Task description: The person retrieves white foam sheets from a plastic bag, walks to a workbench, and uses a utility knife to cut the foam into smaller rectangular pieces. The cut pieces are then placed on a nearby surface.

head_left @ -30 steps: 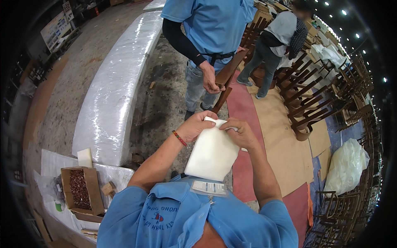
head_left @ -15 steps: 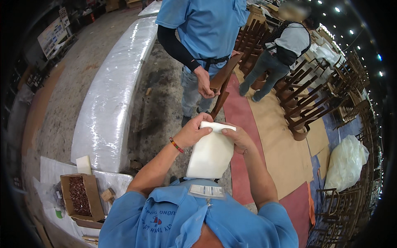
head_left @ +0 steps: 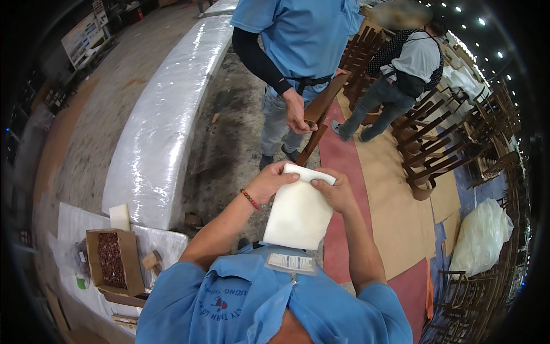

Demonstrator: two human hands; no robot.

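Note:
A white foam sheet (head_left: 299, 217) hangs in front of my chest, its top edge folded over into a thick roll. My left hand (head_left: 271, 182) grips the left end of that fold, thumb on the near side and fingers behind. At the right end my right hand (head_left: 337, 192) pinches the fold the same way. Most of my fingers are hidden behind the foam. Just beyond, a co-worker in a blue shirt (head_left: 303, 43) holds a brown wooden piece (head_left: 327, 102), apart from my hands.
A long plastic-wrapped stack (head_left: 154, 132) runs along the left. Near left, a cardboard box (head_left: 134, 269) of small reddish-brown pieces sits beside a wooden block (head_left: 151, 261). Brown chair frames (head_left: 424, 155), a second person (head_left: 395, 80) and a bundle of clear plastic (head_left: 480, 238) are on the right.
The view has shifted slightly, so the surroundings sit further right. Both hands keep hold of the foam sheet's fold, which now tilts a little down to the right.

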